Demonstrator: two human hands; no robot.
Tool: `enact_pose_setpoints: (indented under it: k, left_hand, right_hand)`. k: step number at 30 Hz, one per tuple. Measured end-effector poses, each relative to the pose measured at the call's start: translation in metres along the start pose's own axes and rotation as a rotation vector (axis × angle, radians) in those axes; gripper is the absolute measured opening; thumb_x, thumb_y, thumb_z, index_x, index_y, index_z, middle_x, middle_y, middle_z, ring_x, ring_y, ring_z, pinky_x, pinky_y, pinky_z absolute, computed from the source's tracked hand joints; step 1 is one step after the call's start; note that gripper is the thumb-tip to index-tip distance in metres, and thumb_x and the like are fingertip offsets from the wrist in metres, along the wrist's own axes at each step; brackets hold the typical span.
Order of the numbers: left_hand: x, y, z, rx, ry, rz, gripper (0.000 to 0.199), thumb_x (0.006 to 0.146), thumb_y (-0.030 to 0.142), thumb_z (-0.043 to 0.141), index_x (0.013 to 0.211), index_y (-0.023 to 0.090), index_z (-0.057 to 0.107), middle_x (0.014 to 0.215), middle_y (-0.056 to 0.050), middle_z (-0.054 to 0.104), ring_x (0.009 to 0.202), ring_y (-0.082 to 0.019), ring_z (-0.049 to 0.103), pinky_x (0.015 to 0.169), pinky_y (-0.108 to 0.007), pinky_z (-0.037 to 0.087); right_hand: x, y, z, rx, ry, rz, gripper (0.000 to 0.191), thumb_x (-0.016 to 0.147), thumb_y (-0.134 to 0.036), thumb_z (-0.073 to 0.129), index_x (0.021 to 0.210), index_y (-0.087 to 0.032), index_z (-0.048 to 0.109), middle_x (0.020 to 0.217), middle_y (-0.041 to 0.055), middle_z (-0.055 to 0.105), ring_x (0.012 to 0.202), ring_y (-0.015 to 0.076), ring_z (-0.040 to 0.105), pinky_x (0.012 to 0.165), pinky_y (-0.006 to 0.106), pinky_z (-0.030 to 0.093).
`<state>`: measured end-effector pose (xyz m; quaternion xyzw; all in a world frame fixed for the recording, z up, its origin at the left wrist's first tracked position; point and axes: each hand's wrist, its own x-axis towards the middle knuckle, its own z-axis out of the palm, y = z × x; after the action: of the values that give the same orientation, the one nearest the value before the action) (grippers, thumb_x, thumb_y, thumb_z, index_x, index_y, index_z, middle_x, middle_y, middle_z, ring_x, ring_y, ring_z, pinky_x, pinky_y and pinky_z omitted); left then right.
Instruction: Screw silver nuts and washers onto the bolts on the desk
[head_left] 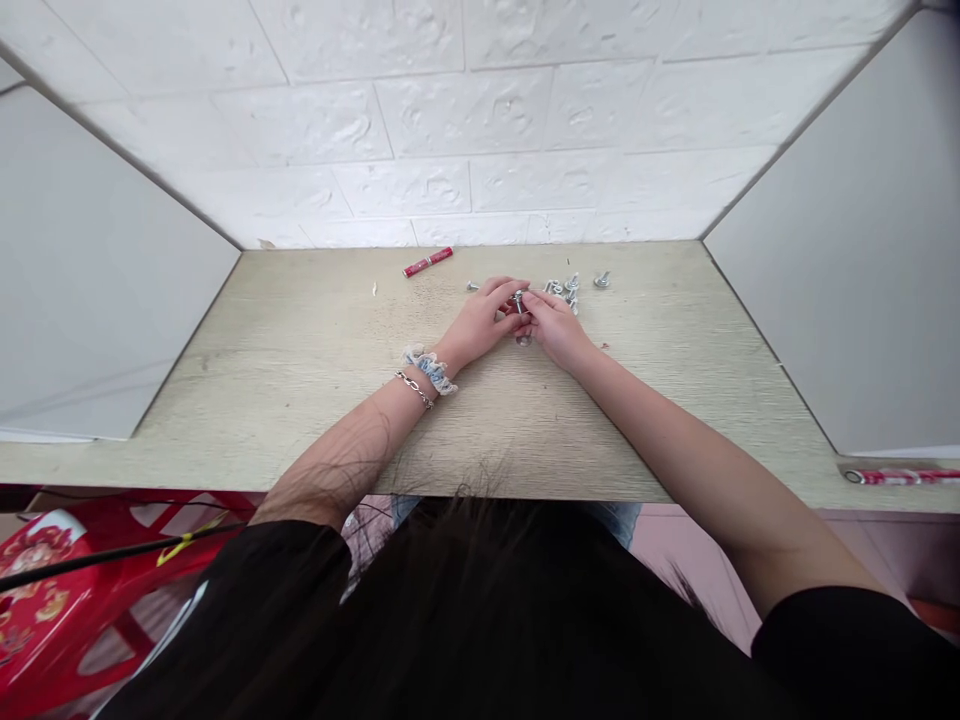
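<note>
My left hand (484, 318) and my right hand (553, 325) meet over the table, fingers closed around a small silver bolt (519, 300). The bolt stands roughly upright between the fingertips, its head end at the top. Another round metal piece (524, 341) shows just under my fingers; whether it is held or lies on the table I cannot tell. Right beyond my right hand is a small pile of silver bolts (571, 284), partly hidden by that hand. One single bolt (472, 287) lies to the left of my left fingers, and another bolt with a wide washer (602, 280) sits right of the pile.
A red tube (428, 262) lies near the white brick wall (420, 115). A second red tube (900, 477) rests at the right front edge of the wooden table (322, 330). Grey panels (97, 260) flank both sides. A red plastic stool (67, 620) stands below left.
</note>
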<state>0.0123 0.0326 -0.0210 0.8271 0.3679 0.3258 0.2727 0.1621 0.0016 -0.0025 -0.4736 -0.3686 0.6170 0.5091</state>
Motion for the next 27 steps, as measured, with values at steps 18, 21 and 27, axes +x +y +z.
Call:
enact_pose_setpoints:
  k: [18,21,27]
  left_hand:
    - [0.001,0.004,0.002,0.002,0.053,-0.091,0.045,0.096,0.007,0.06,0.141,0.016,0.06,0.145,-0.012,0.059,0.114,-0.016,0.068,0.101,-0.029,0.06]
    - [0.001,0.006,0.001,-0.016,0.003,-0.069,0.045,0.096,0.008,0.06,0.141,0.017,0.06,0.147,-0.012,0.057,0.111,-0.016,0.069,0.103,-0.031,0.059]
    - [0.001,0.003,0.001,0.01,-0.015,-0.042,0.046,0.096,0.012,0.063,0.141,0.016,0.06,0.147,-0.013,0.057,0.113,-0.018,0.067,0.104,-0.034,0.058]
  right_hand:
    - [-0.006,-0.012,0.002,0.06,0.075,0.047,0.027,0.101,-0.007,0.048,0.078,-0.017,0.058,0.067,-0.004,0.063,0.054,0.006,0.059,0.057,0.02,0.048]
    - [-0.004,-0.009,0.002,0.008,0.072,0.038,0.025,0.101,-0.006,0.049,0.082,-0.016,0.061,0.066,-0.0038,0.063,0.055,0.0058,0.06,0.055,0.018,0.048]
    - [-0.002,-0.004,0.0,-0.031,0.022,0.028,0.025,0.101,-0.008,0.051,0.081,-0.015,0.065,0.073,-0.0005,0.068,0.057,0.0061,0.06,0.054,0.018,0.051]
